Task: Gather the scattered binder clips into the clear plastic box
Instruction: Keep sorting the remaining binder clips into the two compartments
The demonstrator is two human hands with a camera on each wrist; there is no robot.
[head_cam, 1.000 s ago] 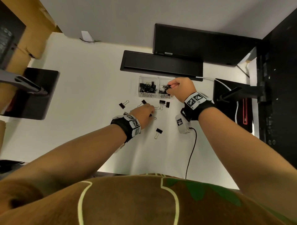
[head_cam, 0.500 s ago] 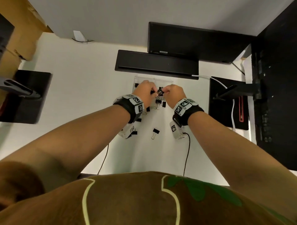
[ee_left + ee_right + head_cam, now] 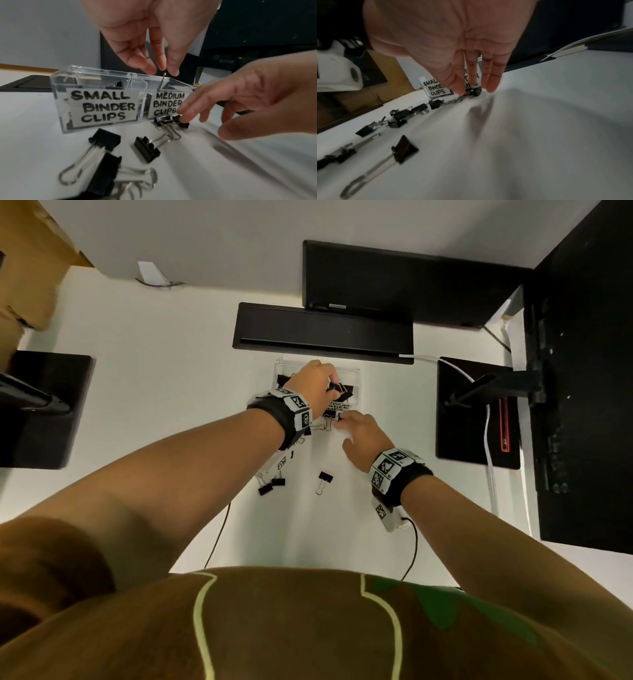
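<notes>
— Clear plastic, that box point(image 3: 102, 86): two compartments, labelled SMALL BINDER CLIPS and MEDIUM BINDER CLIPS. What is hard to make out?

— From the head view the left hand point(image 3: 313, 386) covers most of the box, and the clips inside show only as dark shapes. The clips point(image 3: 397, 120) strung along the left of the right wrist view are blurred, and the nearest ones in the left wrist view are cut off by the lower edge.

— Open room?

— The white surface point(image 3: 164, 392) lies bare to the left of the box. Behind it, near its rear wall, sits a black bar point(image 3: 322, 332); a black plate point(image 3: 476, 412) lies well to the right.

— And the hands?

— The left hand hangs over the medium compartment, fingertips point(image 3: 172, 70) pinching the wire handle of a binder clip point(image 3: 163, 79) that dips into the box. The right hand point(image 3: 364, 436) is low, just in front of the medium label, fingers straight and spread, tips touching a black clip point(image 3: 171, 120) on the surface. Whether it grips that clip, I cannot tell. More loose clips point(image 3: 272, 486) lie nearer the person, left of a lone one point(image 3: 324, 479).
</notes>
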